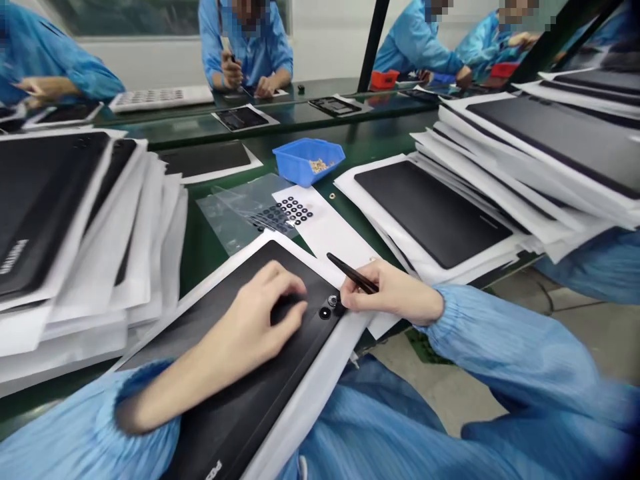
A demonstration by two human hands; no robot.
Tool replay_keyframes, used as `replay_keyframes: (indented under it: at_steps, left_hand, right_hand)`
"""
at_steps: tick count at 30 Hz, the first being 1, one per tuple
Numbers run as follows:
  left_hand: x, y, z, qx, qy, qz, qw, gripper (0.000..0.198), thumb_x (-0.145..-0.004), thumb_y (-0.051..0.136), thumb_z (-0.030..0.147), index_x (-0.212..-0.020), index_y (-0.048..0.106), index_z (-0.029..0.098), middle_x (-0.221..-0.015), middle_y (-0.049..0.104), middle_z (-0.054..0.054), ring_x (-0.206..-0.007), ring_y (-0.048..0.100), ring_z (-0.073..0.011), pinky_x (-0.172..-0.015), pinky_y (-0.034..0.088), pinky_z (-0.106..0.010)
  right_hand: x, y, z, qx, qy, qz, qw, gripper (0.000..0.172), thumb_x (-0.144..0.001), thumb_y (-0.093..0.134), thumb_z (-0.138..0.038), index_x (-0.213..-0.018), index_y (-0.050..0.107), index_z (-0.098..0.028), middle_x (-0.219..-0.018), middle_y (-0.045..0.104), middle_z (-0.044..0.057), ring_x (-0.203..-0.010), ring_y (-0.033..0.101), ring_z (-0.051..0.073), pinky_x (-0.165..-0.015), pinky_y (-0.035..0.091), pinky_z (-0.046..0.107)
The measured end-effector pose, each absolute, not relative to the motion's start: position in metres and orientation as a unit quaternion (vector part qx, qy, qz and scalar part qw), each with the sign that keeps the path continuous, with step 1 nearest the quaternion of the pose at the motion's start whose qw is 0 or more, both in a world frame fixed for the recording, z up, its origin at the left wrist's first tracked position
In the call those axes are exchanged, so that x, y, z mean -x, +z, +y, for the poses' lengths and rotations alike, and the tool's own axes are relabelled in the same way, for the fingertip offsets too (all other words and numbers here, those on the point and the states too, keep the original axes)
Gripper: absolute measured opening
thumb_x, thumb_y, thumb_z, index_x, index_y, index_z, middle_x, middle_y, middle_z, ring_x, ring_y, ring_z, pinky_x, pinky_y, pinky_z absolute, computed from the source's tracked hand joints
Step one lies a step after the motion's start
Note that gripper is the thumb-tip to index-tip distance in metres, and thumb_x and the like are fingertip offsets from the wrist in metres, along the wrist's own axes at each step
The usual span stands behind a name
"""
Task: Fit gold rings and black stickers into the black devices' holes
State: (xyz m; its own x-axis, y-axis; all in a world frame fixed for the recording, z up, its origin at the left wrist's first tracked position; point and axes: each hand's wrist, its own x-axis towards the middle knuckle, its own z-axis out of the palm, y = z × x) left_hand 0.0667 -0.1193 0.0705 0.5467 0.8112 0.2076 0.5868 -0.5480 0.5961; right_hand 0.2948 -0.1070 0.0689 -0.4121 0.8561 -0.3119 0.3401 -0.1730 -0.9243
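"Where's the black panel (225, 413)?"
"Lower centre of the frame, its long axis running from lower left up toward the middle. A dark ring (325, 313) sits near its right-hand corner."
"Which hand is nearer that ring?"
"The right hand (383, 287), just to its right, fingers closed round a black stick (353, 273). The left hand (273, 307), left of the ring, has thumb and fingers parted, nothing visible between."
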Motion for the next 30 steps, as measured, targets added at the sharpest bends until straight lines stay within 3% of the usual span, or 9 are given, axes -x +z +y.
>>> replay_keyframes:
  at_steps: [5,14,26,30]
  left_hand:
    - [-0.078,0.060,-0.125,-0.844,0.223,0.402,0.277,0.008,-0.088,0.047,0.015,-0.089,0.054,0.017,-0.088,0.050,-0.001,-0.081,0.049,-0.0128,-0.071,0.041,-0.025]
    - [-0.076,0.056,-0.126,-0.848,0.195,0.403,0.285,0.008,-0.089,0.045,0.015,-0.095,0.050,0.019,-0.095,0.046,-0.002,-0.089,0.047,-0.0154,-0.079,0.040,-0.030]
    - [-0.076,0.054,-0.125,-0.856,0.181,0.402,0.269,0.009,-0.091,0.043,0.017,-0.097,0.049,0.021,-0.097,0.047,-0.004,-0.092,0.047,-0.0180,-0.079,0.043,-0.031]
    - [-0.075,0.053,-0.126,-0.857,0.174,0.399,0.277,0.013,-0.093,0.041,0.017,-0.103,0.048,0.022,-0.099,0.044,-0.004,-0.091,0.047,-0.0171,-0.079,0.044,-0.031]
  right_hand:
    - [-0.292,0.064,-0.105,0.513,0.569,-0.595,0.243,0.003,-0.061,0.063,-0.017,-0.061,0.064,-0.014,-0.055,0.056,-0.004,-0.053,0.047,0.008,-0.053,0.036,0.022]
    - [-0.292,0.060,-0.101,0.511,0.550,-0.627,0.208,0.007,-0.063,0.057,-0.017,-0.064,0.062,-0.013,-0.060,0.058,-0.001,-0.058,0.049,0.010,-0.056,0.038,0.022]
    - [-0.285,0.065,-0.109,0.567,0.374,-0.713,0.171,0.009,-0.066,0.056,-0.016,-0.057,0.055,-0.016,-0.052,0.050,-0.004,-0.050,0.045,0.009,-0.050,0.035,0.022]
    - [-0.289,0.062,-0.112,0.556,0.419,-0.690,0.198,0.012,-0.069,0.062,-0.020,-0.058,0.058,-0.016,-0.054,0.055,-0.003,-0.051,0.049,0.010,-0.050,0.037,0.023]
